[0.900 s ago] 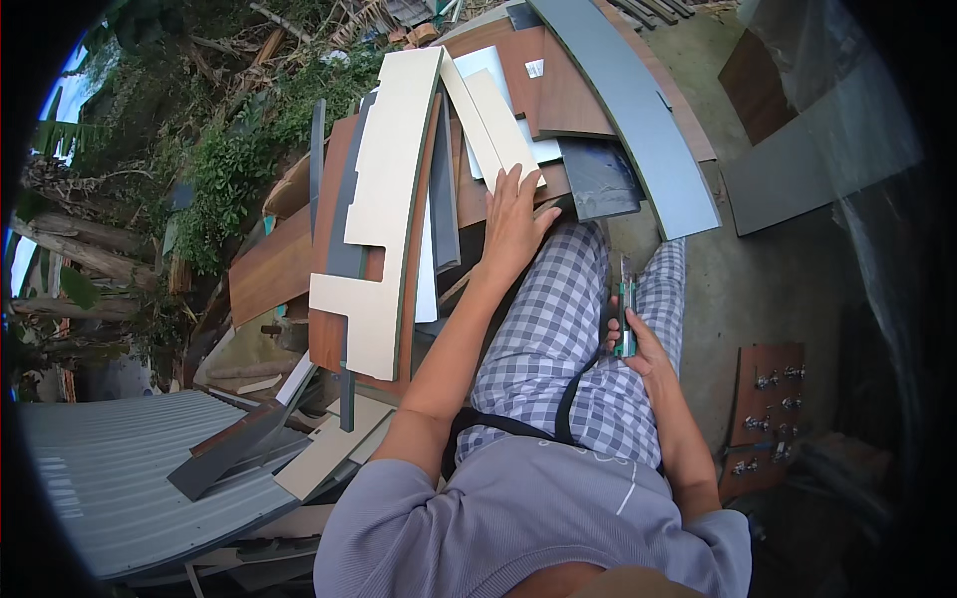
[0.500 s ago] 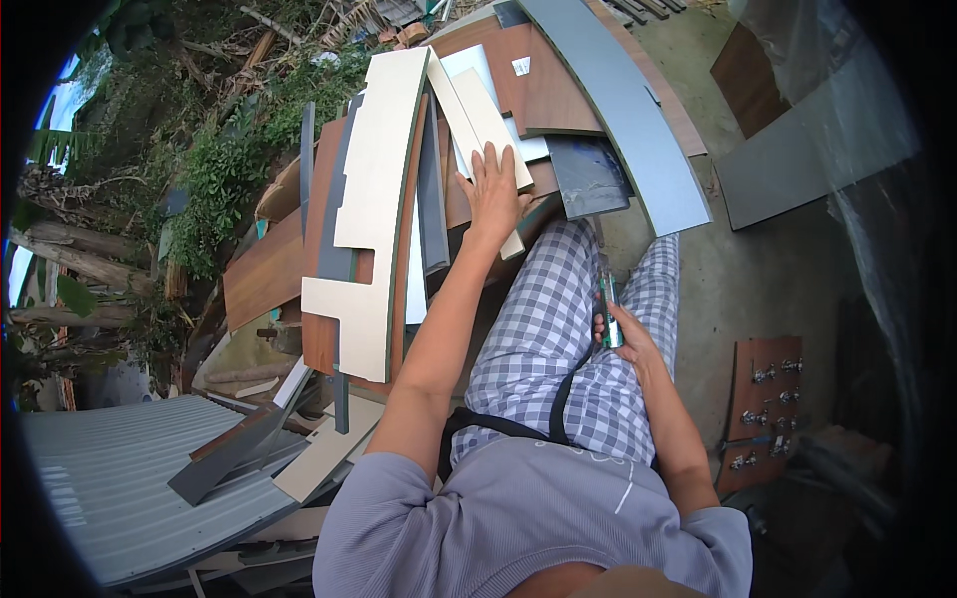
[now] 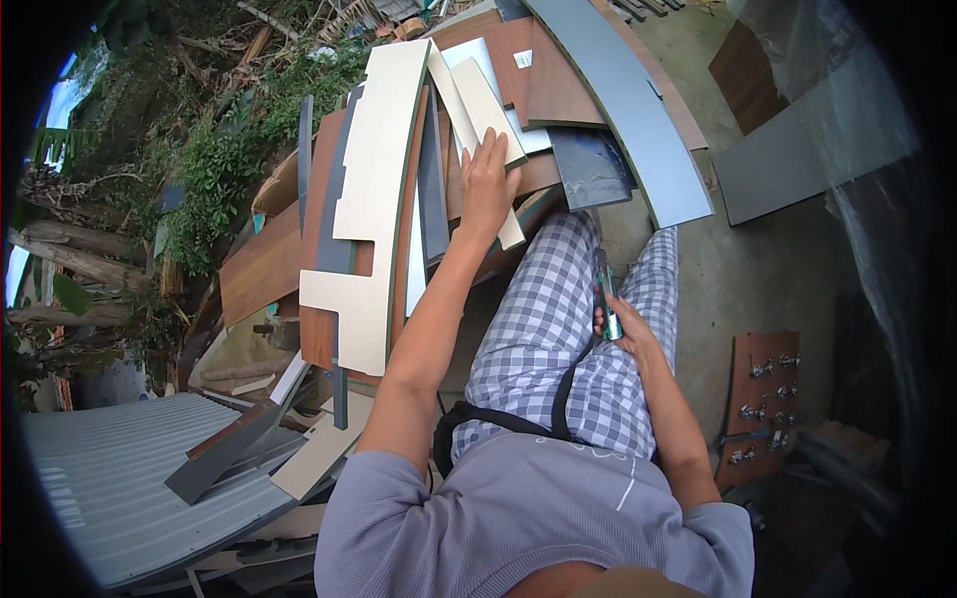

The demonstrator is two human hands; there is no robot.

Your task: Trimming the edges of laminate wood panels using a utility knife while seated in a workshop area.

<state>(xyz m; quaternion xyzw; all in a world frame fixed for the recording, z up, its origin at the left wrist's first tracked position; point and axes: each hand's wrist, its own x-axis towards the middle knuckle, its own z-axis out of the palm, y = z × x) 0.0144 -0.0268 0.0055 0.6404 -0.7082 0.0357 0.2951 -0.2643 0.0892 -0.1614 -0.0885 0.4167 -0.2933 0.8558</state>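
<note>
My left hand [image 3: 486, 189] reaches forward and lies over the near end of a short cream board [image 3: 486, 112], fingers stretched out on its upper face and thumb beside the end edge. Another narrow cream strip [image 3: 454, 103] passes beneath it. Just left of the hand lies a long cream panel [image 3: 384, 149] with cut-outs along its left side. Near my thigh, my right hand [image 3: 630, 327] is closed round a slim green and silver hand tool [image 3: 609, 309] that points away from me; its exact kind is unclear.
Brown and dark panels are piled under the cream pieces. A long grey board [image 3: 623, 110] slants on the right. Farther right stand a grey panel [image 3: 797, 159] and brown boards with metal fittings [image 3: 763, 409]. Corrugated sheet [image 3: 150, 468] lies at lower left, plants [image 3: 214, 189] beyond.
My left hand and the short cream board have shifted slightly away from me, and its fingers are closer together. My right hand keeps the tool in about the same place.
</note>
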